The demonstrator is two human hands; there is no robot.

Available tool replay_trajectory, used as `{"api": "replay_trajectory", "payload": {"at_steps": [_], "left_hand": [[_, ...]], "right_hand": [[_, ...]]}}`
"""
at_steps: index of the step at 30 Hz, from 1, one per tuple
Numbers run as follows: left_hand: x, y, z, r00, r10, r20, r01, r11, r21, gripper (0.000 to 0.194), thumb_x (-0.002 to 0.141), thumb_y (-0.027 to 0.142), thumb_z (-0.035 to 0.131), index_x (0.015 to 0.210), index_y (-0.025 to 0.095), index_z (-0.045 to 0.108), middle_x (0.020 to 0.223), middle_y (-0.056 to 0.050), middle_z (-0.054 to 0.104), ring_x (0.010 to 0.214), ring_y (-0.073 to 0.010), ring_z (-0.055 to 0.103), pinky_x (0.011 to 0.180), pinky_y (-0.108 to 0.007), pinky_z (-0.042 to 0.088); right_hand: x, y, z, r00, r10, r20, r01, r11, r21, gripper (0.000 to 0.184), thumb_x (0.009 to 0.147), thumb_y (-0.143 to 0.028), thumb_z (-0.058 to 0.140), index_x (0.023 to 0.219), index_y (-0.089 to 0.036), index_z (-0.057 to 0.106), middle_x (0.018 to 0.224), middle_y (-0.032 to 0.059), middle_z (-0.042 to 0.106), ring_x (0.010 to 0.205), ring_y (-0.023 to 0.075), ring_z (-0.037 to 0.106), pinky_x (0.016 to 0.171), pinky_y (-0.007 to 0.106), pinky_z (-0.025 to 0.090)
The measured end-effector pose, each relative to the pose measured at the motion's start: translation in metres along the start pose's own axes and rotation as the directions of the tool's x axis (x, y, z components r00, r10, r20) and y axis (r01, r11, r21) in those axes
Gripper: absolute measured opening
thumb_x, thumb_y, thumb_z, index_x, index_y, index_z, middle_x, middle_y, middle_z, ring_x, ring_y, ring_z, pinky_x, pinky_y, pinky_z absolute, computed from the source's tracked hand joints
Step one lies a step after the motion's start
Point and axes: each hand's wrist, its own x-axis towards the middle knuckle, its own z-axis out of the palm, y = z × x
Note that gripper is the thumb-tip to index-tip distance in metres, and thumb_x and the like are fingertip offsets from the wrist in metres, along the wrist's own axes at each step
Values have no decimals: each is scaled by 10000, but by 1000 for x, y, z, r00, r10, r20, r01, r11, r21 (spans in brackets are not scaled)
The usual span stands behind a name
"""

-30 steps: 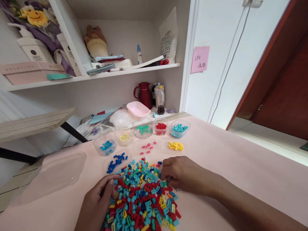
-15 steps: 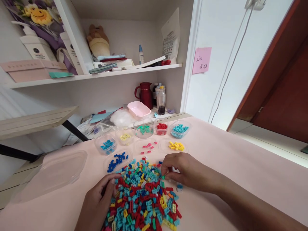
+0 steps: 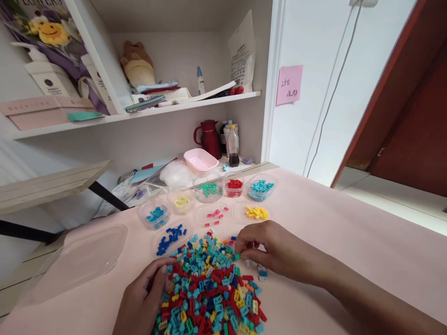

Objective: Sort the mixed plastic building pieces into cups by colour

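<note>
A heap of small mixed-colour toy building bricks (image 3: 209, 288) lies on the pink table cover in front of me. At the heap's right edge, my right hand (image 3: 267, 246) is closed in a pinch, with a green brick (image 3: 238, 256) at its thumb and fingertips. My left hand (image 3: 145, 293) rests against the heap's left side, fingers curled and thumb close to the index finger. Whatever those left fingertips hold, if anything, is hidden. A few loose bricks (image 3: 261, 272) lie just below my right hand.
Beyond the heap stand clear tubs of sorted bricks: dark blue (image 3: 171, 239), pink (image 3: 215, 214), yellow (image 3: 256, 212), green (image 3: 209, 189), red (image 3: 234, 187) and light blue (image 3: 261, 187). A clear lid-like tray (image 3: 80, 265) lies left. Behind are a pink basin (image 3: 200, 159) and a red jug (image 3: 210, 139).
The view has shifted slightly. Both hands keep nearly the same places at the heap, and the green brick stays at my right fingertips.
</note>
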Motion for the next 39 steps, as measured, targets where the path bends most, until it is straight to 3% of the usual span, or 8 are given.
{"api": "replay_trajectory", "payload": {"at_steps": [6,13,19,22,26,29,33,39], "left_hand": [[0,1,-2,1000,-11,24,11,1000,-5,473,741,610,512,983,243,683,582,29,591,533,-164,541,508,-242,416],[3,-2,-1,999,20,33,-18,998,-61,477,753,603,494,975,222,676,585,27,593,531,-162,540,512,-247,414],[6,-6,-1,999,38,23,-34,985,-166,449,718,569,522,919,199,679,533,38,561,452,-138,487,466,-245,384],[9,-8,0,1000,22,22,-17,974,-228,430,701,550,537,900,196,675,527,39,559,433,-131,474,448,-241,375],[10,-11,1,1000,-16,16,20,945,-325,428,681,537,551,897,186,666,510,53,533,397,-108,434,419,-229,350],[9,-10,2,999,-42,19,46,917,-395,440,664,534,568,908,178,659,503,62,521,361,-87,394,389,-216,313],[6,-6,1,998,-62,10,60,903,-426,437,654,517,581,915,176,659,485,64,517,338,-84,386,357,-208,286],[7,-7,0,1000,-16,17,22,896,-443,385,678,462,586,921,171,651,507,66,527,363,-79,407,378,-201,299]], "right_hand": [[1,-1,-7,995,97,11,-95,943,320,106,779,-237,634,858,-194,691,779,8,690,700,130,609,641,230,463],[14,17,2,978,198,61,-186,713,676,184,717,-299,703,803,-141,661,668,3,653,604,104,574,600,232,455],[61,26,-6,959,275,-70,-150,700,699,220,677,-325,720,769,-143,638,694,25,669,563,108,579,538,231,453],[103,27,-21,908,335,-251,-100,756,647,144,679,-264,700,730,-150,628,663,18,652,534,104,569,495,219,438],[156,27,-34,850,373,-372,-90,798,596,123,722,-194,660,837,-163,629,659,4,637,511,88,552,459,198,402],[172,21,-33,831,382,-404,-93,812,576,173,757,-192,634,927,-162,633,677,13,643,493,88,552,443,201,394],[149,5,-23,861,349,-371,-81,813,576,160,820,-273,567,909,-163,643,689,19,643,494,86,555,439,198,399],[74,-2,-17,933,267,-242,-114,856,504,284,825,-423,539,846,-157,636,612,-2,606,459,88,525,420,198,375]]}}
